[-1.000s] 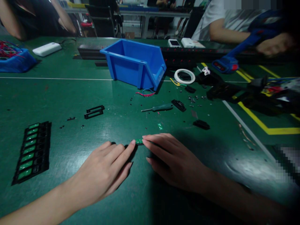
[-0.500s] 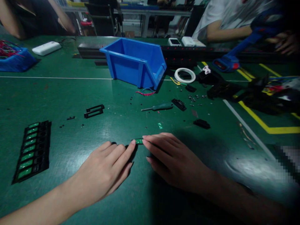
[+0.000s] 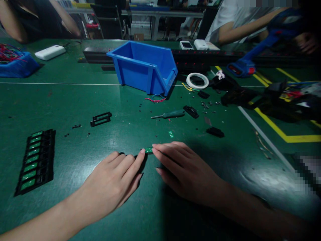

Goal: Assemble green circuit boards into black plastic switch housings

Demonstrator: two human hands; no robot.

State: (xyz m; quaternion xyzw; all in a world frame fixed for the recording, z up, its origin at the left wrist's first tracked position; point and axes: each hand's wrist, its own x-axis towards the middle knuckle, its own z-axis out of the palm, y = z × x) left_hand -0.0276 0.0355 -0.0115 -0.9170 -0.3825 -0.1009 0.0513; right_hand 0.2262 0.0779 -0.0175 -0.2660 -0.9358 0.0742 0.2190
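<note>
A small green circuit board, with a dark edge around it, lies on the green tabletop between my hands. My left hand presses its index fingertip on the board's left end, the other fingers curled beneath. On the right end sit the fingertips of my right hand, its fingers bent and close together. The undersides of both hands are hidden. Just beyond the board is a green patch of light or a small piece; I cannot tell which. At left lies a black tray-like row with several green boards in it.
Beyond my hands lie a green-handled screwdriver, black frames, black parts and loose screws. A blue bin and a white tape roll stand farther back. At right, a co-worker's arm is near a blue power tool.
My hands and the board stay nearly in place. At the back right, the co-worker's arm has shifted upward near the power tool.
</note>
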